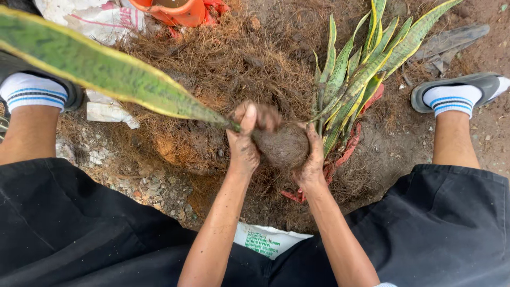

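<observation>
Over coconut fibre point(223, 69), left hand point(243, 144) and right hand point(313, 159) cup a root ball point(284, 146).

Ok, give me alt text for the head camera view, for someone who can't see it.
Seen from above, a seated person's left hand and right hand press a brown root ball at the base of a long green, yellow-edged leaf that runs off to the upper left. Beneath lies a heap of brown fibre, with a bundle of similar striped plants beside the right hand and an orange pot at the top edge.
</observation>
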